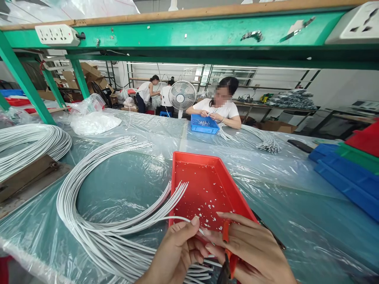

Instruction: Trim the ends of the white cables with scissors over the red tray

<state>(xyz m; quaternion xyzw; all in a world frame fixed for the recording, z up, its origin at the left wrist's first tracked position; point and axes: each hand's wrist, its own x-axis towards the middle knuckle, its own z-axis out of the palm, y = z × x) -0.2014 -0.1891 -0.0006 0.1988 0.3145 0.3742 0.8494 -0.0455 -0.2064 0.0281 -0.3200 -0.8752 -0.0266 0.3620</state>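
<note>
A large coil of white cables [69, 197] lies on the plastic-covered table, some of its ends resting over the red tray [195, 169]. Pinched between the thumb and fingers of my left hand [180, 246] is one white cable [177, 217], near its end. My right hand [251, 244] is just to the right, its fingertips at the same cable end. Orange-handled pliers [226, 244] sit in my right hand, their dark part pointing down toward the bottom edge. Small white scraps are scattered in the tray beyond my hands.
Another cable coil [35, 146] and a metal fixture [26, 181] are at the left. Blue bins [346, 173] stand at the right. Across the table, a person [226, 108] works over a blue tray [204, 129]. A green shelf beam [177, 33] spans overhead.
</note>
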